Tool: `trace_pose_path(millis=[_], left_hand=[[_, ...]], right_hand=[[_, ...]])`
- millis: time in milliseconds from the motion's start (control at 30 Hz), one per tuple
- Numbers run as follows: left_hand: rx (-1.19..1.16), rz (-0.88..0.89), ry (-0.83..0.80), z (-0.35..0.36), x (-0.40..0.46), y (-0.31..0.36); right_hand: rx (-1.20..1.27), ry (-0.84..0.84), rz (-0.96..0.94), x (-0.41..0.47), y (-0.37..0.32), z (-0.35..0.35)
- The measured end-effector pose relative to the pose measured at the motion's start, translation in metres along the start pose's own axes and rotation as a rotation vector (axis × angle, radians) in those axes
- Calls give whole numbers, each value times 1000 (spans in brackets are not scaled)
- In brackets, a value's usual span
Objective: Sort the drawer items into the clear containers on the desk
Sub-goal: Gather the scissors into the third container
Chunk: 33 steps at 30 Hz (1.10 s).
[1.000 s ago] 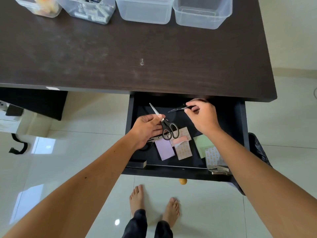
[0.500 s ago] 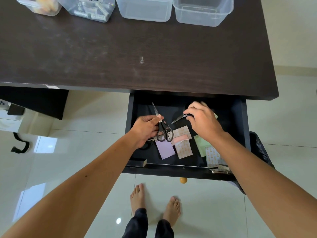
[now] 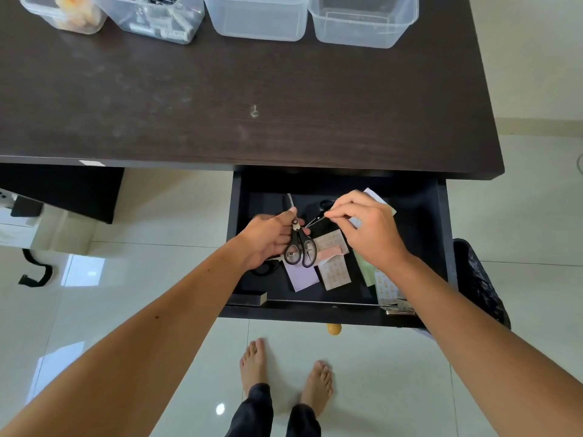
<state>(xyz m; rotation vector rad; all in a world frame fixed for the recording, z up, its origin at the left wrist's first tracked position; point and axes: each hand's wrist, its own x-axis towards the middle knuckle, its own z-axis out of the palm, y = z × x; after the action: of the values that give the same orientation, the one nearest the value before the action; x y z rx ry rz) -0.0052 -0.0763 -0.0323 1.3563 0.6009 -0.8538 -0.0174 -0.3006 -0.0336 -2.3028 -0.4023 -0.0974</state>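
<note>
Clear containers (image 3: 258, 17), four; black-handled scissors (image 3: 299, 244) in left hand (image 3: 271, 238), thin tool (image 3: 317, 218) pinched in right hand (image 3: 369, 228).

Over the open drawer (image 3: 441, 247), the left hand (image 3: 268, 236) grips black-handled scissors (image 3: 299, 244), blades toward 12 o'clock. At its 3 o'clock the right hand (image 3: 369, 230) pinches a thin metal tool (image 3: 315, 219). Below lie a purple note (image 3: 304, 277) and patterned papers (image 3: 334, 269). Four clear containers (image 3: 362, 20) line the desk (image 3: 252, 99) at 12 o'clock.
</note>
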Motion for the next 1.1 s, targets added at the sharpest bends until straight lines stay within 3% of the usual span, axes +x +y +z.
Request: trace_pose_path(millis=[133, 333, 667, 833, 967, 1100], left_hand=[[-70, 23, -98, 0, -1, 2], [-50, 31, -94, -4, -1, -2], [-50, 47, -95, -8, -8, -6], [-58, 135, -87, -13, -17, 1], [-8, 196, -106, -21, -21, 13], [-27, 211, -135, -25, -26, 17]], right_hand=[[57, -61, 1, -6, -10, 11], [137, -38, 88, -8, -16, 17], [227, 33, 328, -5, -16, 21], [337, 64, 500, -9, -16, 16], [263, -123, 488, -11, -18, 26], [141, -345, 351, -6, -32, 42]])
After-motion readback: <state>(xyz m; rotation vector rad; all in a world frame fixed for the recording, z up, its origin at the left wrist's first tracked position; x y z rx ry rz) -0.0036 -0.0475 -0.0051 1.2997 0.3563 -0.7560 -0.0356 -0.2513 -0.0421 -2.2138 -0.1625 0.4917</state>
